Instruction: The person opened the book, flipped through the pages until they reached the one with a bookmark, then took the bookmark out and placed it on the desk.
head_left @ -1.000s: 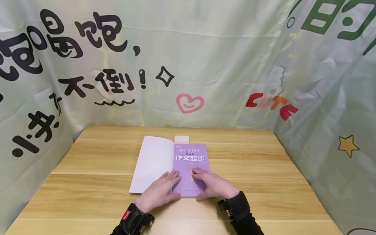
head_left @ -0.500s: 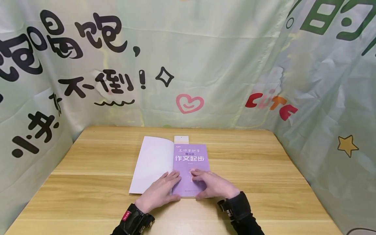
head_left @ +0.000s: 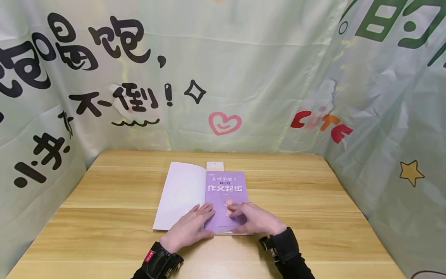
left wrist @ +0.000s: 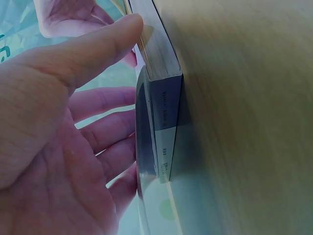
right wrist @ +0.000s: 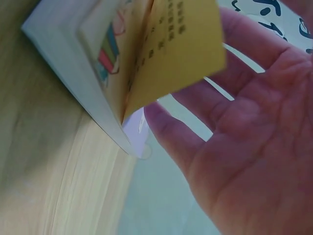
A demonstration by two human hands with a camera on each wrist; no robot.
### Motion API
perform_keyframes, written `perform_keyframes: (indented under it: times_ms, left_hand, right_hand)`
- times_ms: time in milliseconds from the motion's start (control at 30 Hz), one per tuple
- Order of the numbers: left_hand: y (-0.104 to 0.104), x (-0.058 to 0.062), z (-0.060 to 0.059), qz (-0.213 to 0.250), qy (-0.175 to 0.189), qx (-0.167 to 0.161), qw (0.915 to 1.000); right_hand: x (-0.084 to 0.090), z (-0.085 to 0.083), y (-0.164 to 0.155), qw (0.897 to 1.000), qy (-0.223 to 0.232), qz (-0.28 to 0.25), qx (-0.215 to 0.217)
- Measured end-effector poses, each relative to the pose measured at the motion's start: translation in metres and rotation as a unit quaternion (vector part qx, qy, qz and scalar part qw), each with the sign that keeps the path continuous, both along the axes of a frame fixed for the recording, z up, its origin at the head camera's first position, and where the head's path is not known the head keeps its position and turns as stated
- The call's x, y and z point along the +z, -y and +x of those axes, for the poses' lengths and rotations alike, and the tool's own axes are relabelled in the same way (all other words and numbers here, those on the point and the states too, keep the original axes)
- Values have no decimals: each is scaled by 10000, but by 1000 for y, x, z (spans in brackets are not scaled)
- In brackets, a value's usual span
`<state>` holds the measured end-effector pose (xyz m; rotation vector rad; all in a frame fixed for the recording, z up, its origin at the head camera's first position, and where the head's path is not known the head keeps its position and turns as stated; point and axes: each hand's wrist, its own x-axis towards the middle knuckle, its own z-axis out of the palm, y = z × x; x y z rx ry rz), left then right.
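A book lies open on the table, with its blank white inside cover (head_left: 180,195) on the left and a purple title page (head_left: 224,193) on the right. My left hand (head_left: 193,226) rests flat across the fold, its fingers straight. In the left wrist view, the left thumb (left wrist: 115,41) lies by the lower edge of the page block (left wrist: 159,41). My right hand (head_left: 258,217) bends its fingers over the lower right of the purple page. In the right wrist view, a yellowish printed page (right wrist: 188,58) stands lifted by the right fingers (right wrist: 171,125); the thumb's grip is mostly hidden.
A small white card-like piece (head_left: 215,166) shows beyond the book's top edge. The wooden table (head_left: 296,193) extends around the book. Printed fabric (head_left: 265,85) hangs behind and at both sides. A dark cable-like curve (head_left: 428,272) shows at the lower right.
My right hand has shifted slightly right, and its fingers bend more over the purple page, whose lower edge has lifted a little. My left hand stays in place.
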<state>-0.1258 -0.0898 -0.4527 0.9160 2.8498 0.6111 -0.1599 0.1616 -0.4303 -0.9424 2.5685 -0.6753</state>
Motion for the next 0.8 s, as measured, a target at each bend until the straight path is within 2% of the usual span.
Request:
perform_keyframes:
  times_ms: [400,633,800]
  left_hand:
    - [1,-1,-1,6,-21,-65,10000]
    - [1,-1,-1,12,-33,-101,9999]
    - [0,-1,-1,-11,-56,-87,9999]
  right_hand:
    - [1,-2,-2,9995,-146,-281,51]
    - [0,-3,-4,9987,-120,-489,-104]
    - [-1,-5,-6,9980,-432,-463,18]
